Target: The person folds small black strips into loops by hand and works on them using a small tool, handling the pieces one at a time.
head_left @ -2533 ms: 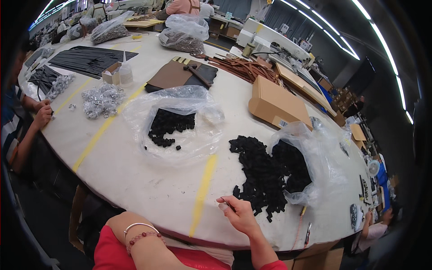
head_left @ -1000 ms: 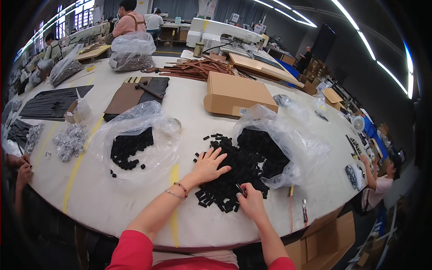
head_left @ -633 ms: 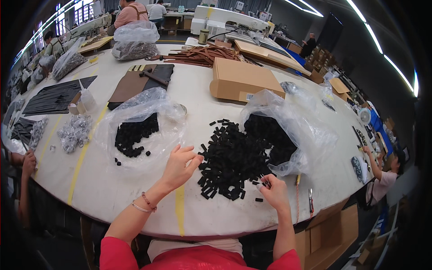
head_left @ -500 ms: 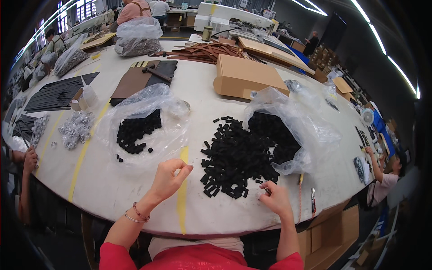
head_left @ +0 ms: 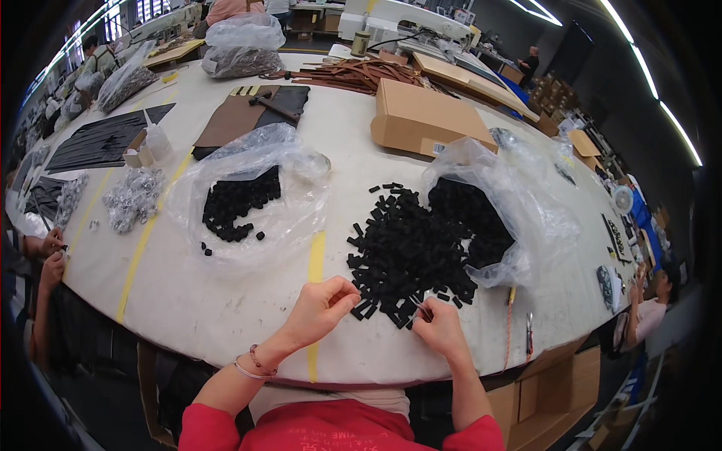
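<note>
A big heap of small black tube-like pieces (head_left: 406, 248) lies in front of me, spreading out of the mouth of a clear plastic bag (head_left: 538, 240). At the heap's near left edge my left hand (head_left: 322, 312) is pinched closed; whatever its fingertips hold is too small to make out. My right hand (head_left: 440, 329) is closed round a slim metal tool (head_left: 419, 304), its tips pointing at the heap's near edge. The tool's exact kind is hidden by my fingers. To the left, a second clear bag (head_left: 301, 197) lies open with similar black pieces (head_left: 239, 203) inside.
A closed cardboard box (head_left: 429, 116) and brown strips (head_left: 353, 75) lie beyond. A hammer (head_left: 274, 107) rests on brown and black sheets. Metal rings (head_left: 134, 199) and a squeeze bottle (head_left: 158, 141) are at left, near a co-worker's hands (head_left: 53, 255). Snips (head_left: 529, 334) lie at right.
My left hand has moved right and nearer, to the heap's edge. My right hand has shifted left with the metal tool, bringing both hands closer together. The whole view has shifted slightly.
</note>
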`<state>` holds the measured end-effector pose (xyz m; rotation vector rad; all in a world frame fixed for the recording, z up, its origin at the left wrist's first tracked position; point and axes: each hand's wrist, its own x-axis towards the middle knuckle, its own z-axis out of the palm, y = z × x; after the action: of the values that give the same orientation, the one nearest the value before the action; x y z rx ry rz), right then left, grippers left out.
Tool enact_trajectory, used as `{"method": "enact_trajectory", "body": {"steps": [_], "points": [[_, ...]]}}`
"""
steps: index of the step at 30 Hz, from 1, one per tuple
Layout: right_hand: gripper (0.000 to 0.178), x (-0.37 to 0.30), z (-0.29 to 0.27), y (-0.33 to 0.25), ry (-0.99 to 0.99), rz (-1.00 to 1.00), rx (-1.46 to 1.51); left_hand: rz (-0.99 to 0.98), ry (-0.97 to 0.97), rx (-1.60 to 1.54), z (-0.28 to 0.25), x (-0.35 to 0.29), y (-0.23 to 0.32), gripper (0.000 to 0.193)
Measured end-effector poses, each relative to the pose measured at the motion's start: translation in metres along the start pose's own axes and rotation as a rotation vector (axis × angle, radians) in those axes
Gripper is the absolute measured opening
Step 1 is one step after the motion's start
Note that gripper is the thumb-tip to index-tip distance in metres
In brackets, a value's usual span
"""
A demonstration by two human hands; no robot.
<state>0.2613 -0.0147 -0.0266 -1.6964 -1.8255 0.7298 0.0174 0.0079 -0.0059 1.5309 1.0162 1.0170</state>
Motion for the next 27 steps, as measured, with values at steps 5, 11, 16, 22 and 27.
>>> {"method": "enact_trajectory", "body": {"steps": [5,11,16,22,27], "points": [[0.015,0.021,0.008,-0.052,-0.139,0.204,0.882,-0.132,-0.139,-0.109,0.005,0.001,-0.015,0.014],[0.018,0.045,0.034,-0.078,-0.136,0.009,0.847,-0.252,-0.138,-0.379,-0.001,0.003,-0.018,0.015],[0.022,0.049,0.034,-0.085,-0.268,0.071,1.029,-0.376,-0.208,-1.05,-0.014,0.005,-0.023,0.012],[0.015,0.049,0.043,-0.086,-0.283,0.043,0.936,-0.387,-0.229,-1.082,-0.014,0.006,-0.029,0.014],[0.013,0.051,0.047,-0.083,-0.306,0.055,0.965,-0.414,-0.221,-1.032,-0.012,0.005,-0.024,0.017]]}}
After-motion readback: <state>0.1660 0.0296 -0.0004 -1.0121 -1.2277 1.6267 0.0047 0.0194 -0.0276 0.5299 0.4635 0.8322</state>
